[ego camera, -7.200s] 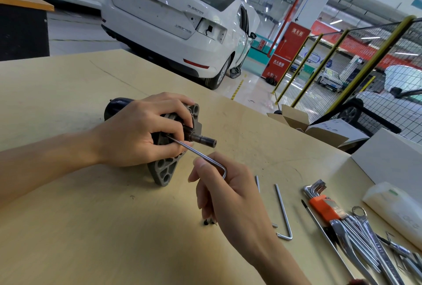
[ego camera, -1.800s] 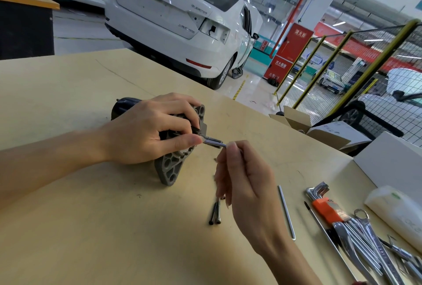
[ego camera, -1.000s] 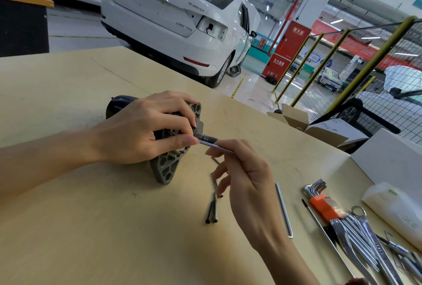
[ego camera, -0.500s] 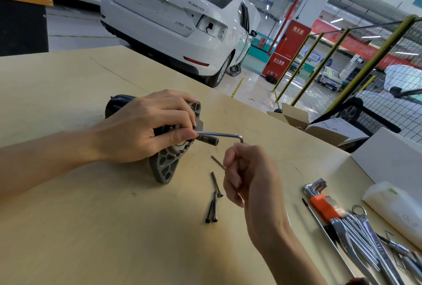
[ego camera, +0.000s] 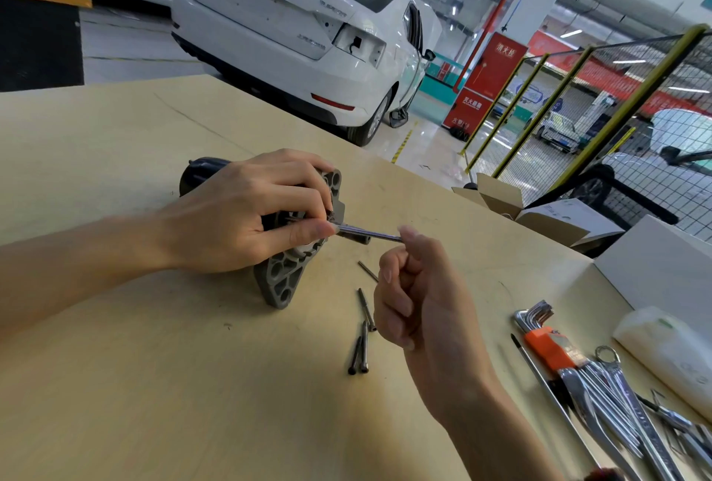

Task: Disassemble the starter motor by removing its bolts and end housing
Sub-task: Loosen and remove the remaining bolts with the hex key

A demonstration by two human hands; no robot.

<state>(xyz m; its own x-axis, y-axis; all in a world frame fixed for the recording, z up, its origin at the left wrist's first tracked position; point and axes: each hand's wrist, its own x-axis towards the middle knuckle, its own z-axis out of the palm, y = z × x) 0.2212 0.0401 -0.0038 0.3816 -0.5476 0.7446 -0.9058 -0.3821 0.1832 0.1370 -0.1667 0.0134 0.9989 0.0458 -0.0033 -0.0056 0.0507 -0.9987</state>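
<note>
Head view: left hand (ego camera: pixel 231 218) grips grey ribbed-flange starter motor (ego camera: pixel 287 276), right hand (ego camera: pixel 414 288) pinches slim steel hex key (ego camera: pixel 366 234) at thumb tip, likely loosening another bolt; next, keep turning.

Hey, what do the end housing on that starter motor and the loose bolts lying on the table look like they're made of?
End housing: looks like cast metal, probably aluminium; matte grey, ribbed with moulded holes. Loose bolts: seemingly steel, dark and slim, with a dull sheen.

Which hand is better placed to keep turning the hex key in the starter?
Right. The right hand pinches the hex key, whose tip sits in the starter face. The left hand grips the starter, steadying it on the table.
</note>
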